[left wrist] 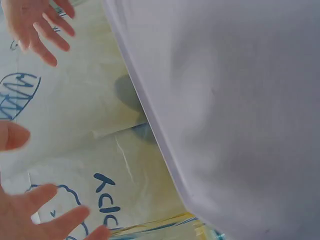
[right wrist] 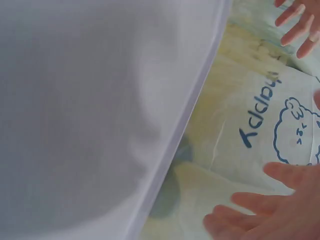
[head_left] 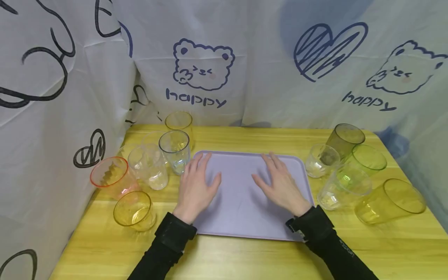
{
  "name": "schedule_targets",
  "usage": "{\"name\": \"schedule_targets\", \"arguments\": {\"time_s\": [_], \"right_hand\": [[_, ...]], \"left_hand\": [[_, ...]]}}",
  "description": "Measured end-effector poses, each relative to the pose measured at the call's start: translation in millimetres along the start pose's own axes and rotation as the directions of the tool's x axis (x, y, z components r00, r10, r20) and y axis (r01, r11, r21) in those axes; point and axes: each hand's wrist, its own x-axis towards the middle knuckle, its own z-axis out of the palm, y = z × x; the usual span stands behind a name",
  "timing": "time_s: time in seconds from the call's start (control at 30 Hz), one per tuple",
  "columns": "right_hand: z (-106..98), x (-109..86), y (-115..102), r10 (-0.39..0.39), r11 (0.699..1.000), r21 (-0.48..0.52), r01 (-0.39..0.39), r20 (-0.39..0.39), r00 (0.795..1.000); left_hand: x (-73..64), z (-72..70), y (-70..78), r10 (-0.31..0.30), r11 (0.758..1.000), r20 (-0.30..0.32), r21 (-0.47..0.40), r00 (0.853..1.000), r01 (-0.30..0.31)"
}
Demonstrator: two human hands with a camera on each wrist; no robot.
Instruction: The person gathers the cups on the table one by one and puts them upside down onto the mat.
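A pale purple rectangular tray [head_left: 238, 194] lies flat on the wooden table, with nothing on it. My left hand [head_left: 198, 186] hovers over its left side, fingers spread and thumb apart. Over the right side is my right hand [head_left: 281, 184], also with extended fingers and holding nothing. Both hands cast soft shadows on the tray. In the left wrist view the tray [left wrist: 240, 120] fills the right part, and the left hand's fingers [left wrist: 65, 222] show at the lower left. The right wrist view shows the right hand [right wrist: 270, 210] beside the tray's edge.
Left of the tray stand several glasses, among them a red-rimmed one [head_left: 113, 177], an amber one [head_left: 135, 212] and a dark-rimmed clear one [head_left: 175, 151]. On the right are a grey glass [head_left: 344, 140], a green one [head_left: 369, 159], a yellow one [head_left: 388, 202] and clear ones [head_left: 344, 186].
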Motion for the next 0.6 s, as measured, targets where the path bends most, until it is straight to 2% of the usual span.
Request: {"name": "schedule_targets", "arguments": {"time_s": [0.1, 0.2, 0.3, 0.43, 0.53, 0.6], "right_hand": [[2, 3.3, -6, -0.01, 0.987, 0.162, 0.016, -0.039, 0.999], [5, 6.2, -12, -0.016, 0.935, 0.353, 0.036, -0.061, 0.998], [8, 9.1, -19, 0.008, 0.849, 0.529, 0.023, -0.057, 0.998], [12, 12.5, -31, 0.052, 0.717, 0.697, -0.032, -0.008, 0.999], [14, 14.9, -39, 0.075, 0.628, 0.775, -0.076, 0.038, 0.996], [17, 16.3, -44, 0.084, 0.595, 0.798, -0.092, 0.052, 0.995]], "left_hand": [[-4.3, -2.4, -2.0, -0.044, 0.99, -0.078, -0.14, 0.996, 0.032], [-8.9, -3.6, -4.5, -0.137, 0.95, -0.128, -0.298, 0.982, 0.094], [-12.4, -4.5, -6.4, -0.239, 0.886, -0.152, -0.439, 0.959, 0.151], [-13.4, -5.9, -9.5, -0.349, 0.807, -0.146, -0.55, 0.926, 0.217], [-12.0, -7.3, -11.9, -0.399, 0.774, -0.133, -0.579, 0.907, 0.255], [-10.6, -8.3, -13.3, -0.417, 0.758, -0.124, -0.593, 0.9, 0.27]]}}
